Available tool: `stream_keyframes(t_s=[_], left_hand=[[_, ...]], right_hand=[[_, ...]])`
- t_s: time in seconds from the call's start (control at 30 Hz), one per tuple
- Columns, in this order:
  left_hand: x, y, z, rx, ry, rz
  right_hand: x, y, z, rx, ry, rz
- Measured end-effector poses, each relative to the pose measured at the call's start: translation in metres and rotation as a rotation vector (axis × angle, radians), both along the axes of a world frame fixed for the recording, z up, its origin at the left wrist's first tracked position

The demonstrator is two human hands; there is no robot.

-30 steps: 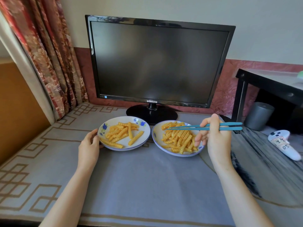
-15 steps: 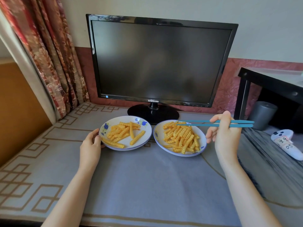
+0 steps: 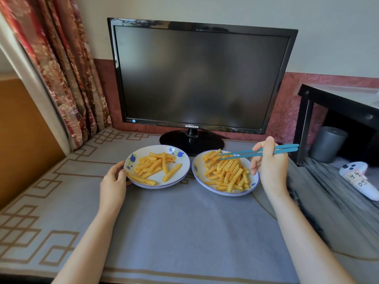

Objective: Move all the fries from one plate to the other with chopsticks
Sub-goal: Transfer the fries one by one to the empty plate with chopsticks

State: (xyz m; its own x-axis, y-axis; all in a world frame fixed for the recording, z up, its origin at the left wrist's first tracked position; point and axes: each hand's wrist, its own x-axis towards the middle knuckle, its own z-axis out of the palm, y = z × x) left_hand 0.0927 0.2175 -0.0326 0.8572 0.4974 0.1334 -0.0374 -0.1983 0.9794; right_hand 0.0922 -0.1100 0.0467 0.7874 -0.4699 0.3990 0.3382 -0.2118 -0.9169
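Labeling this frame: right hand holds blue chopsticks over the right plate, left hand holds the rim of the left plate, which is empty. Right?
No. The head view shows the left plate is not empty: crinkle-cut fries lie on it. The rest stands: right hand holds blue chopsticks over the right plate, left hand holds the left plate's rim.

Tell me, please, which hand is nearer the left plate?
Left. The left hand holds the left plate by its rim; the right hand, holding chopsticks, hovers by the right plate.
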Motion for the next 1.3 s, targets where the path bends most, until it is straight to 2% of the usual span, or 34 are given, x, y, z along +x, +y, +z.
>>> stream_keyframes(t_s=[0.33,0.5,0.8,1.03,1.17,1.3], left_hand=[[0.000,0.000,0.000,0.010,-0.004,0.006],[0.000,-0.001,0.001,0.002,-0.007,0.002],[0.000,-0.001,0.000,0.006,-0.014,0.000],[0.002,0.001,-0.001,-0.001,-0.014,-0.003],[0.001,0.001,-0.001,-0.009,-0.013,-0.001],[0.000,-0.001,0.000,-0.011,-0.014,-0.003]], right_hand=[[-0.010,0.001,0.000,0.188,-0.069,-0.023],[-0.018,0.021,0.006,0.262,-0.080,0.046],[-0.028,0.093,-0.002,0.192,0.044,0.311],[-0.031,0.122,-0.016,0.052,0.043,0.494],[-0.031,0.111,-0.011,0.088,0.043,0.485],[-0.033,0.081,0.007,0.111,0.040,0.348]])
